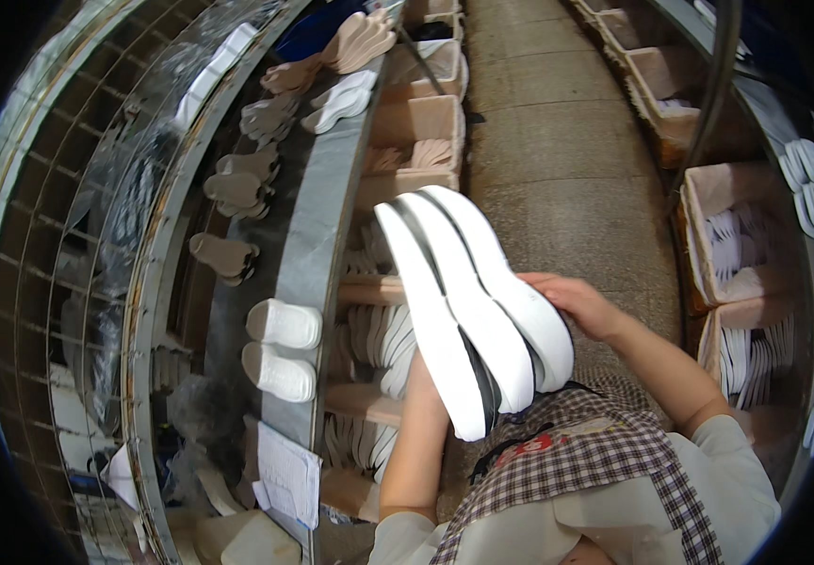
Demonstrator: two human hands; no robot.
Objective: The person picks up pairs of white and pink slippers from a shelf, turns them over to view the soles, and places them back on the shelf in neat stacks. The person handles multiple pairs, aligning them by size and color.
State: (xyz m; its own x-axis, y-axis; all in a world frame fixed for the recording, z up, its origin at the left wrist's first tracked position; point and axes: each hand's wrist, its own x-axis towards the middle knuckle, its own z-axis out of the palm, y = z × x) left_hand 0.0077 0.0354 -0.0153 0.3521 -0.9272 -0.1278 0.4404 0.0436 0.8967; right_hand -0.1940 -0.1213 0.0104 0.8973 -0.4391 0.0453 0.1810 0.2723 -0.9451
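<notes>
Three white soles [482,315] are held up together in front of the person's body, above the floor [558,141] of the aisle. They stand side by side in a slanted row, with dark bands showing between them. The right hand [578,303] is at the outer edge of the rightmost one, its fingers [541,280] touching near the upper half; whether they close on it or only rest there, I cannot tell. The left forearm [412,476] runs up behind the leftmost one, which hides the left hand, so the state of those fingers cannot be told either.

Just below is a checked apron [581,452] over a pale shirt [732,461].

To the left runs a long grey surface [308,235]. Two white shoes [283,325] lie next to each other on it, with a sheet of paper [289,476] nearer the person. Farther up are brown shoes [223,254], white pieces [343,99] and a fan of beige pieces [360,42].

Under that surface stand lined bins [459,141] with more pieces inside. Beyond the aisle, on the right, are similar bins [694,221] beside another surface.
</notes>
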